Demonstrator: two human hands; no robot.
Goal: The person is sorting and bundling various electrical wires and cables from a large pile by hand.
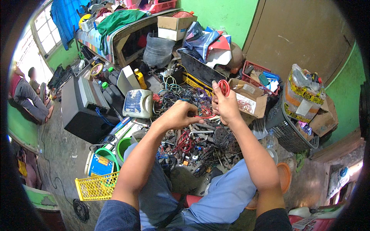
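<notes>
red wire [224,88] is looped up in the right hand [227,106], just right of center frame, pretty snugly gripped, and a strand of it is pinched between the fingers of the left hand [178,114] near the middle. a messy scrap heap [204,145] is spread underneath, white jug [137,104] parked left of center.

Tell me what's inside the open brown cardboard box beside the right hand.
Thin reddish strands, probably wire, show inside the open brown cardboard box. The right hand covers part of its left side, and whatever lies beneath the strands cannot be seen.
</notes>
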